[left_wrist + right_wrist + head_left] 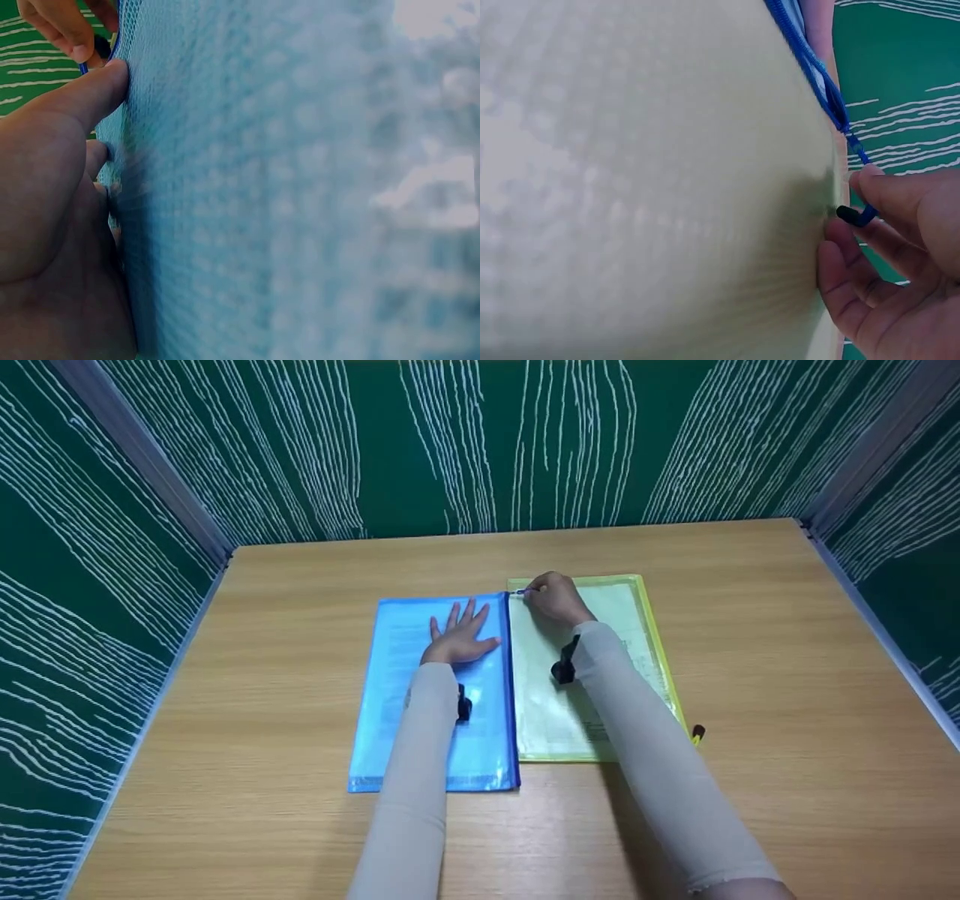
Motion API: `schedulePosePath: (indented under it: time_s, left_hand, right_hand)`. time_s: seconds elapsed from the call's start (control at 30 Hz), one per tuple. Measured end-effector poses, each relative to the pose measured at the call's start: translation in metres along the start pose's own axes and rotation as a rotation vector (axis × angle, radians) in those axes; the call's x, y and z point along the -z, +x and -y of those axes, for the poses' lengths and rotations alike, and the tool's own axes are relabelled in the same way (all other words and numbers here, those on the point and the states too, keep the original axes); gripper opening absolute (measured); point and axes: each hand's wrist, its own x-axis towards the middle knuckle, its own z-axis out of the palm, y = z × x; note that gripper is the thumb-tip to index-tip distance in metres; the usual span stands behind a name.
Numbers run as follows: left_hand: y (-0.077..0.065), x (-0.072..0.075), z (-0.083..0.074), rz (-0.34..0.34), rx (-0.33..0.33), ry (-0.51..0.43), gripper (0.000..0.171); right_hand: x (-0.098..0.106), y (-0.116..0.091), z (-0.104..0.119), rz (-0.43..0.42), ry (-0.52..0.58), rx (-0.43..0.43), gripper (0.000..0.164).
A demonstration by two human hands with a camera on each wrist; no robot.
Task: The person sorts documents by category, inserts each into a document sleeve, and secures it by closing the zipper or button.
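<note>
A blue mesh zip pouch (405, 682) with printed paper inside lies on the table, its dark blue zipper (791, 37) along the right edge. My left hand (457, 639) rests flat on the pouch's upper part, fingers spread. At the pouch's top right corner my right hand (556, 598) pinches the blue zipper pull (864, 154) between thumb and fingers; the pull's cord ends in a dark tip. In the right wrist view the zipper's two edges part slightly near the slider. Under my right hand lies a yellow-edged mesh pouch (547, 712), also with paper inside.
Both pouches lie side by side on a wooden table (247, 697). A yellow zipper pull with a dark tip (698, 733) sticks out at the yellow pouch's lower right. Green walls (502, 450) with white lines enclose the table at the back and sides.
</note>
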Motion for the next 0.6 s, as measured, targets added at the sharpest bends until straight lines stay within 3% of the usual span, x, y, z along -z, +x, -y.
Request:
schedulePosePath:
  time_s: [0.43, 0.6]
  left_hand:
    - [0.000, 0.001, -0.003, 0.009, 0.005, 0.004, 0.077]
    - [-0.002, 0.001, 0.000, 0.013, 0.004, 0.003, 0.076]
  right_hand:
    - [0.006, -0.010, -0.020, -0.034, 0.102, 0.022, 0.022]
    - [0.000, -0.011, -0.024, -0.040, 0.067, 0.107, 0.023]
